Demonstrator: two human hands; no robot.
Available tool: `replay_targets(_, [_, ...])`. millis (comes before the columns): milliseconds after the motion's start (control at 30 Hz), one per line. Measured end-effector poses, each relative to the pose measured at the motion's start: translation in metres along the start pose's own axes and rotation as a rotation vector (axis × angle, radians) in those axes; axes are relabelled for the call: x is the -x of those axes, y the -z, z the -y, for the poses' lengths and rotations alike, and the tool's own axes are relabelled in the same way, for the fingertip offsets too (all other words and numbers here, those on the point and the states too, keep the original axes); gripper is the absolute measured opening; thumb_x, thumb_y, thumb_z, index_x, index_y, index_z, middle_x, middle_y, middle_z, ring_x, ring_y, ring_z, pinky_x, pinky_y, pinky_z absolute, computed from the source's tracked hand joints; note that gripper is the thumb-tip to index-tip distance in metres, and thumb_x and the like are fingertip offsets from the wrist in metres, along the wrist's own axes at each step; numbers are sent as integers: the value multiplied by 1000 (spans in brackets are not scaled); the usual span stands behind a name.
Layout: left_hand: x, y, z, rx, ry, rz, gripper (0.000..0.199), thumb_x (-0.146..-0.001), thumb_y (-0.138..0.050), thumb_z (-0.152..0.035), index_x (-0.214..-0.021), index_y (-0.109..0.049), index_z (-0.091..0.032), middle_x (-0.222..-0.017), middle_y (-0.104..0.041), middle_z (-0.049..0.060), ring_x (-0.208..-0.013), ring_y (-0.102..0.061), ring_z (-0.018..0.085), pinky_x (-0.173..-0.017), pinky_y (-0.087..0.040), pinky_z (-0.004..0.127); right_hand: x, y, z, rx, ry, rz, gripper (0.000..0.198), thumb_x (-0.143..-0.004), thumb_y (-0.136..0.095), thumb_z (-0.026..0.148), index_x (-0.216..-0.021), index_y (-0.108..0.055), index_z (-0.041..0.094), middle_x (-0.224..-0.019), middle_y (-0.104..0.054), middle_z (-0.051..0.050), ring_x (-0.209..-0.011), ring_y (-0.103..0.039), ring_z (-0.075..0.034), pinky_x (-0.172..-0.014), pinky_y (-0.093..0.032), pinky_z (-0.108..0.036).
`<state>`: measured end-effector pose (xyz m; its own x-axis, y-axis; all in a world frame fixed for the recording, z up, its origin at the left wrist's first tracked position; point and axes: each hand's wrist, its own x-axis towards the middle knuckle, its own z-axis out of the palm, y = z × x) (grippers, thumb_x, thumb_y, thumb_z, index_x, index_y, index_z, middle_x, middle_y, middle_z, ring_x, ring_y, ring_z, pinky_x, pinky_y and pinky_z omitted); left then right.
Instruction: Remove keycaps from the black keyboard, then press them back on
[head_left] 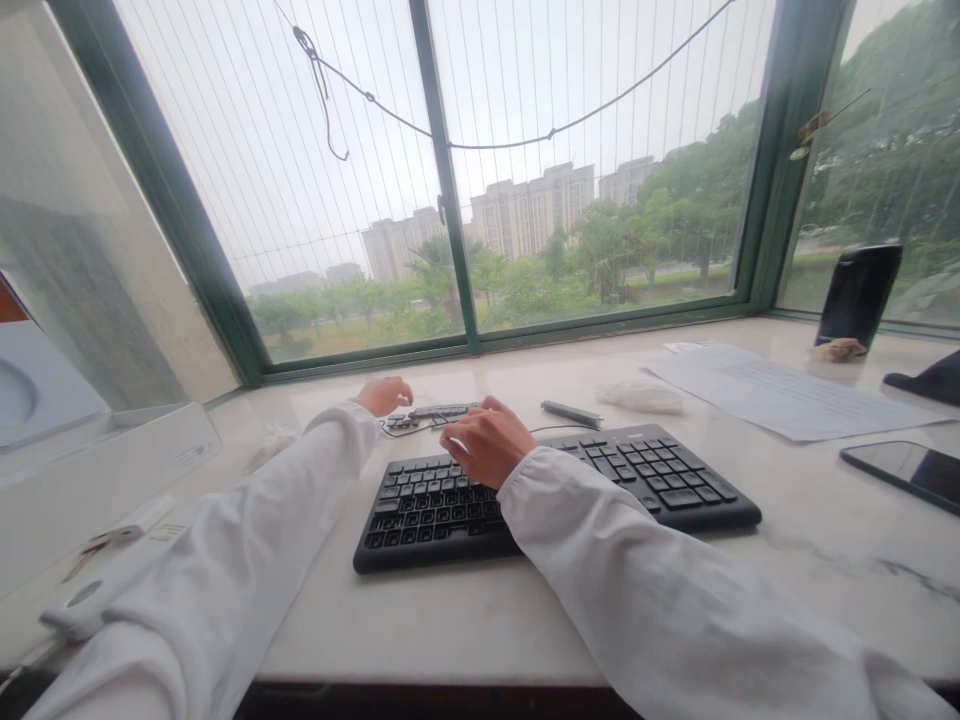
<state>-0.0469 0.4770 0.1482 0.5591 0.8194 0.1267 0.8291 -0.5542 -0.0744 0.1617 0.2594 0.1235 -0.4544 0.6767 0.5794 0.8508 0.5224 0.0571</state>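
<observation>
Both hands reach past the keyboard (555,490) to a small dark hub-like device (439,412) at the back of the bench (465,620).

Near: two white sleeves cross the bench edge; one black keyboard lies under the right forearm, square to the person. Right hand (486,440) hangs over the keyboard's top rows, fingers curled, tips at the device; whether it grips cannot be told. Left hand (384,395) lies beyond, loosely curled, just beside the device's left end and its thin cable (394,428); no firm grasp visible. Judgement: steady the device with one hand and work the cable with the other, wrists clear of the keys. Count, outward: one keyboard, one device, one pen (571,413), two crumpled tissues (641,397), one paper sheet (787,395), one phone (904,472), one black speaker (859,295), one white box (97,470) at left.
</observation>
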Motion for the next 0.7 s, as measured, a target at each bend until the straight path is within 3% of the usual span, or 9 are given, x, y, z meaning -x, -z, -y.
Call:
replay_targets(133, [21,25,-2,103,3,5,29,-88,-56,-38,-105,-72,-20,-109,-70,6,-64,-61,10,-74,-48,24,0,0,0,3,-5,7,33,-97,-42,28,-80,-69,20,-78,-74,-2,-73,-63,-15,-81,-28,-34])
replay_targets(300, [79,51,-20,354,-181,135,42,-81,-64,-53,-104,-72,-20,-101,-72,5,-66,-62,11,-50,-43,17,1,0,2,-5,11,18,32,-96,-44,27,-78,-69,20,-79,-74,-2,-72,-62,-15,-80,-28,-33])
replay_targets(400, [115,51,-34,571,-298,238,41,-79,-68,-50,-102,-73,-16,-94,-72,7,-52,-53,6,-41,-36,15,1,0,6,-21,22,17,31,-95,-45,28,-77,-68,20,-77,-73,-2,-70,-61,-14,-80,-28,-33])
replay_targets(533, [142,42,-47,690,-375,334,34,-78,-72,-42,-98,-73,-14,-63,-65,0,-39,-42,3,-35,-29,14,3,-2,13,-34,70,27,32,-96,-45,30,-76,-68,21,-69,-70,-1,-65,-58,-13,-78,-28,-32])
replay_targets(700, [150,36,-54,741,-513,251,25,-77,-74,-33,-93,-72,-15,-81,-71,4,-44,-45,1,-39,-33,12,5,-4,19,-81,147,63,29,-95,-46,29,-80,-69,21,-66,-68,0,-63,-55,-13,-79,-28,-32])
